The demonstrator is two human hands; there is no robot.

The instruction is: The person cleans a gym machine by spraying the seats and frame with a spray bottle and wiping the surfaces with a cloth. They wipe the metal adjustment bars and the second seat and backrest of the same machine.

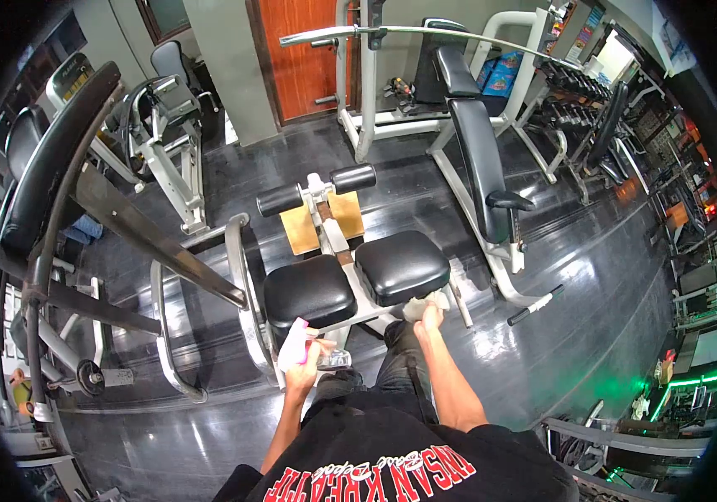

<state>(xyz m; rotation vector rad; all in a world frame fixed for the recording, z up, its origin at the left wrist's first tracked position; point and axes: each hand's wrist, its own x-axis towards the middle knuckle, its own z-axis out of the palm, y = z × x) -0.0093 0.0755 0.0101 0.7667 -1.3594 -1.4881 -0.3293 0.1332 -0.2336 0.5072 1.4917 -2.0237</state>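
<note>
My left hand (307, 368) is closed around a spray bottle (294, 345) with a white and pink trigger head and a clear body. The bottle is just in front of the left black seat pad (308, 291) of an exercise bench. Closed on a pale cloth (414, 309), my right hand (430, 320) is at the front edge of the right black pad (402, 266). Both pads sit on a light metal frame, with two black foam rollers (279, 200) at its far end.
A bench with a long black backrest (477, 159) stands to the right under a barbell (459, 33). Metal machine bars (166, 243) rise close on my left. Farther off are an orange-brown door (300, 58) and a dumbbell rack (572, 113). The floor is black and glossy.
</note>
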